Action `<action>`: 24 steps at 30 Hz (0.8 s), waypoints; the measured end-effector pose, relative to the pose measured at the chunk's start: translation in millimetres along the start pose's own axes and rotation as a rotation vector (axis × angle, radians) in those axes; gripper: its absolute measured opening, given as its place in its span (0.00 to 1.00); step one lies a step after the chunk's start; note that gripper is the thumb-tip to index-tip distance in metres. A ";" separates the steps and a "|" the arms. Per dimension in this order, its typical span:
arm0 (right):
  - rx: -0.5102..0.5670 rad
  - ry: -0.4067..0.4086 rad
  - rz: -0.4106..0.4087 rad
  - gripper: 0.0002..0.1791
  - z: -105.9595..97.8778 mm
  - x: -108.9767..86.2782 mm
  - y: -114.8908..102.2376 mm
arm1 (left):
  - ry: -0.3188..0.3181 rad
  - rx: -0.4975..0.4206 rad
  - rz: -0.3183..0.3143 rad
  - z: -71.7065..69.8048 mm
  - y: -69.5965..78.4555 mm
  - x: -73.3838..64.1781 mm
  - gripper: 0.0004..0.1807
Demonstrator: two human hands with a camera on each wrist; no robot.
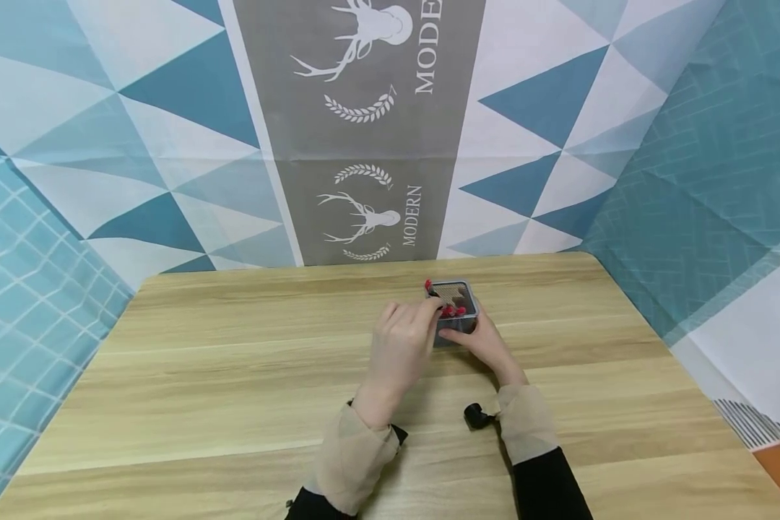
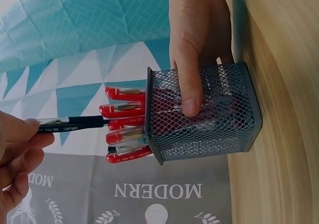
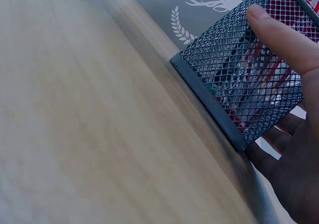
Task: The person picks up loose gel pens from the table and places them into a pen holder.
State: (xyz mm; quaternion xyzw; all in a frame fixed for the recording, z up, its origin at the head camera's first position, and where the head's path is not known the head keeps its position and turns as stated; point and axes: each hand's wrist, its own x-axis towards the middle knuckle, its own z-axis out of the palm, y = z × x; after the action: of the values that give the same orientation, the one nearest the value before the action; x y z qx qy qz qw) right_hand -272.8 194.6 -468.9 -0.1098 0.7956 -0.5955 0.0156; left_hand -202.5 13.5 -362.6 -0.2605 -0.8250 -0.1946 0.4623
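Observation:
A black wire-mesh pen holder (image 2: 214, 129) stands upright on the wooden table, filled with several red gel pens (image 2: 122, 108) whose ends stick out of the top. My right hand (image 1: 484, 343) grips the holder from the side, its thumb lying across the mesh in both wrist views. Above the rim, my left hand (image 1: 399, 339) pinches a black gel pen (image 2: 79, 124) near its upper end. The pen's lower end meets the cluster of red pens; how deep it reaches cannot be told. Through the mesh in the right wrist view, pen shafts (image 3: 264, 72) show.
The wooden table (image 1: 234, 375) extends on both sides of the holder. Behind it hangs a patterned cloth (image 1: 377, 159) with deer heads and lettering. Near my right sleeve a small black object (image 1: 477, 417) shows beside the cuff.

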 end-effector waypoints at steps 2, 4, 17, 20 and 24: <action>-0.009 0.006 -0.008 0.50 -0.9 -0.8 -0.1 | 0.001 0.002 0.005 1.7 1.5 0.8 0.04; 0.002 0.006 -0.016 0.50 -0.9 -1.1 -0.7 | 0.002 0.003 0.008 3.1 2.5 1.6 0.04; 0.010 0.001 -0.012 0.49 -0.5 0.6 -1.0 | -0.039 0.019 -0.010 8.9 0.4 12.9 0.04; 0.011 -0.006 -0.014 0.49 -0.5 0.3 -1.2 | -0.066 0.025 -0.031 11.1 0.2 14.2 0.04; 0.013 -0.004 -0.018 0.49 0.0 0.0 -1.8 | -0.095 0.027 -0.062 14.5 -1.0 13.8 0.05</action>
State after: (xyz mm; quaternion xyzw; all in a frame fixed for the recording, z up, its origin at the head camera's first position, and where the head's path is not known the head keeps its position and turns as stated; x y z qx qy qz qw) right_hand -272.5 194.1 -467.1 -0.1182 0.7908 -0.6004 0.0126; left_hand -218.7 24.3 -357.9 -0.2375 -0.8561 -0.1853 0.4199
